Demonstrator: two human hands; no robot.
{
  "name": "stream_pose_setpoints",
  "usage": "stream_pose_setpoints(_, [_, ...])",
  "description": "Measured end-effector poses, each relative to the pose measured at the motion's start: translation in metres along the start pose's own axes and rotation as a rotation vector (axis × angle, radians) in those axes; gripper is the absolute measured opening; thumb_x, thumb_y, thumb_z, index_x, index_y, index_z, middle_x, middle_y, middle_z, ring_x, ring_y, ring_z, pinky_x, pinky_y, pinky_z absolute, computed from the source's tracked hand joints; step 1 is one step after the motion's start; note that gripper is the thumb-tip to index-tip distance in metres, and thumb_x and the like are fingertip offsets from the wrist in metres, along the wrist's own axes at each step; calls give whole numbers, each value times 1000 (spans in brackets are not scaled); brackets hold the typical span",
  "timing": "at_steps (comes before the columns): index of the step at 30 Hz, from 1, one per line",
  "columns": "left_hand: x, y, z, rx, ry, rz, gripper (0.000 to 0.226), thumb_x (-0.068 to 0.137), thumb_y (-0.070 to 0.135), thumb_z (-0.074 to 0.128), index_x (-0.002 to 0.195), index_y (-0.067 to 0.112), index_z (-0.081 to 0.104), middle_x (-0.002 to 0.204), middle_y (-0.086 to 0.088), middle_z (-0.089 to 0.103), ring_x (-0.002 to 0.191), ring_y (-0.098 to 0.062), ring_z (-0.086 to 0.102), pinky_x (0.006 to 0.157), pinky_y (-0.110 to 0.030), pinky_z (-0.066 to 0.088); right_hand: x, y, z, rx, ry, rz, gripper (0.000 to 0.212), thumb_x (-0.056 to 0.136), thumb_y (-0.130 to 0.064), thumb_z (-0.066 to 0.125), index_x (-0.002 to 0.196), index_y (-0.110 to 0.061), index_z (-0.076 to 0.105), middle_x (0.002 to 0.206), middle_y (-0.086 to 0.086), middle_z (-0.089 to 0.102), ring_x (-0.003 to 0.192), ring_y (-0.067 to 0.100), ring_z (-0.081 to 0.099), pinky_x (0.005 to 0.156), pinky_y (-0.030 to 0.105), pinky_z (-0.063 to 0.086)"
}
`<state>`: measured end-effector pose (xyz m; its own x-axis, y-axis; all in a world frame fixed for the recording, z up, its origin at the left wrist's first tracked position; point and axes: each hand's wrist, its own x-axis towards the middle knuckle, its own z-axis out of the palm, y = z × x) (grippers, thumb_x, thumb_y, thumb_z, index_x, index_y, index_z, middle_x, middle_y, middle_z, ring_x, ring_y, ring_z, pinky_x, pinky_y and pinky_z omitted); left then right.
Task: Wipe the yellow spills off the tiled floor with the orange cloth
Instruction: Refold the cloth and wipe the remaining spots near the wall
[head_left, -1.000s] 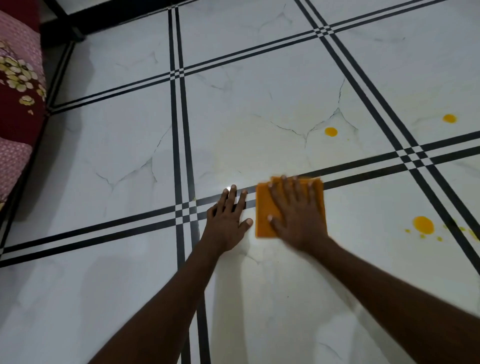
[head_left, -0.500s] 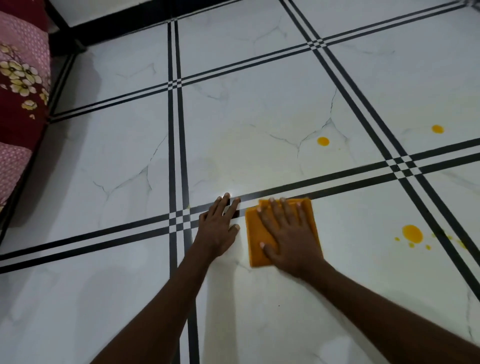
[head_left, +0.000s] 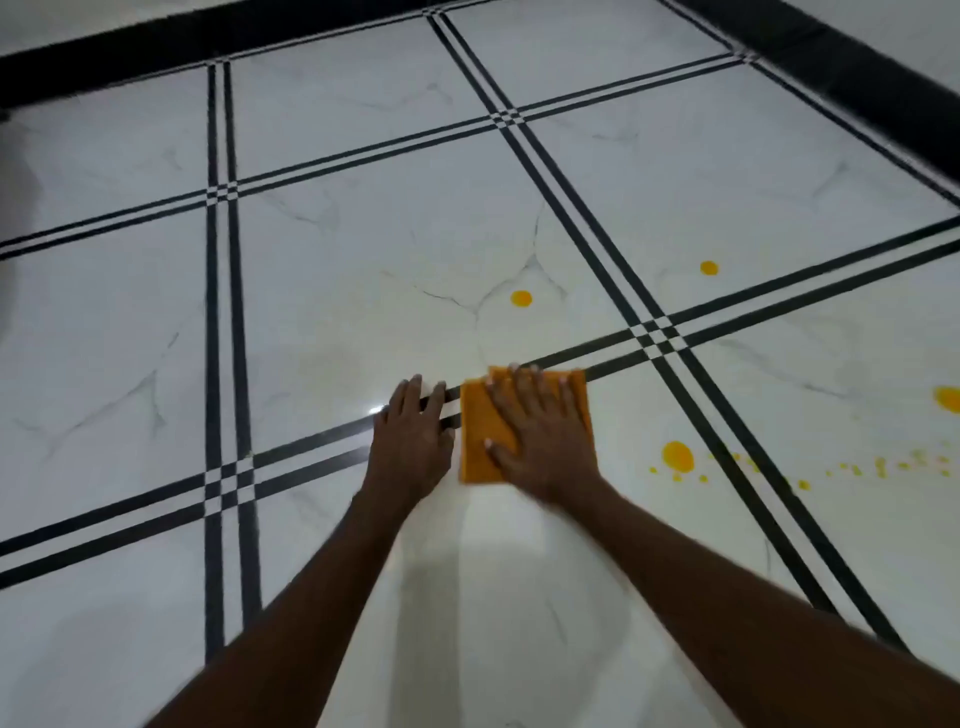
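My right hand (head_left: 540, 436) lies flat with spread fingers on the folded orange cloth (head_left: 478, 434), pressing it onto the white tiled floor (head_left: 363, 291). The cloth's far edge overlaps a pair of black stripes. Just left of the cloth, my left hand (head_left: 413, 439) rests flat on the floor with nothing in it. A round yellow spill (head_left: 521, 298) sits on the tile beyond the cloth. A larger yellow spill (head_left: 678, 456) with small droplets lies to the right of the cloth.
Another yellow dot (head_left: 708, 267) lies farther right. A blob (head_left: 948, 397) sits at the right edge, with a trail of yellow drops (head_left: 878, 465) below it. A black floor border (head_left: 857, 78) runs along the far and right sides.
My view has swung to the right: the red bedding at the left is gone and more spills show at the right. Both hands and the cloth stay close together on the striped line.
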<state>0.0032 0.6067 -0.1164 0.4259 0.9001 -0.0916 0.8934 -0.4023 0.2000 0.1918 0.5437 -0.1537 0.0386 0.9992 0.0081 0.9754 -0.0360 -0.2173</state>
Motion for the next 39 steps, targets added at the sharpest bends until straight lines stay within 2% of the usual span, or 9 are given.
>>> stream_pose_setpoints(4, [22, 5, -9, 114, -108, 136, 77, 93, 43, 56, 156, 14, 22, 164, -16, 13, 151, -34, 14, 115, -49, 25, -25, 87, -25, -71, 90, 386, 79, 96, -66, 33, 163, -28, 15, 168, 11, 23, 154, 37, 21, 124, 61, 8])
stream_pose_setpoints(7, [39, 33, -14, 194, -226, 214, 89, 90, 54, 56, 158, 18, 12, 166, -13, 5, 152, -32, 10, 116, -47, 24, -77, 64, -28, -17, 144, 544, 83, 96, -64, 36, 164, -24, 9, 169, 15, 18, 155, 39, 16, 125, 61, 6])
stream_pose_setpoints(13, [49, 60, -17, 275, -388, 185, 104, 84, 57, 65, 158, 17, 4, 165, -11, 3, 150, -31, 11, 113, -50, 32, -54, 42, -13, 36, 8, 77, 81, 97, -66, 38, 163, -33, 6, 172, 4, 3, 159, 31, -1, 125, 58, 0])
stream_pose_setpoints(17, [52, 62, -17, 296, -364, 170, 106, 80, 55, 70, 157, 15, 11, 163, -9, 13, 146, -31, 22, 107, -47, 39, -82, 154, -37, -117, 108, 544, 77, 95, -65, 32, 162, -28, 22, 167, 12, 26, 153, 36, 23, 123, 59, 10])
stream_pose_setpoints(20, [55, 84, -19, 446, -337, 113, 100, 73, 54, 77, 148, 12, 26, 145, -10, 36, 128, -32, 41, 97, -47, 44, -125, 139, -40, -70, 176, 709, 80, 94, -63, 34, 163, -24, 20, 167, 16, 26, 153, 40, 23, 122, 62, 14])
stream_pose_setpoints(25, [88, 131, -21, 261, -349, 189, 89, 83, 56, 66, 151, 15, 25, 155, -14, 27, 144, -34, 26, 108, -52, 35, -91, 93, -24, 33, 33, 237, 81, 96, -69, 30, 163, -32, 6, 172, 4, 4, 159, 32, 5, 126, 60, 2])
stream_pose_setpoints(32, [85, 93, 11, 200, -218, 180, 97, 89, 64, 52, 159, 18, 3, 166, -10, 0, 153, -32, 4, 118, -51, 20, -98, 119, -29, -29, 147, 708, 81, 94, -62, 37, 163, -24, 20, 168, 15, 23, 154, 40, 21, 122, 61, 10])
stream_pose_setpoints(36, [94, 90, -4, 170, -319, 180, 97, 87, 58, 59, 159, 20, 6, 167, -9, 1, 153, -31, 5, 118, -48, 22, -70, 98, -35, 27, -25, 317, 82, 95, -69, 29, 164, -31, 5, 172, 7, 6, 158, 35, 4, 125, 60, -1])
stream_pose_setpoints(39, [86, 89, -30, 136, -383, 155, 76, 84, 44, 65, 148, 18, 34, 152, -11, 32, 141, -32, 31, 107, -45, 36, -55, 122, -53, -20, -195, 294, 88, 89, -77, 14, 163, -30, 2, 171, 10, 12, 156, 39, 14, 122, 65, 8])
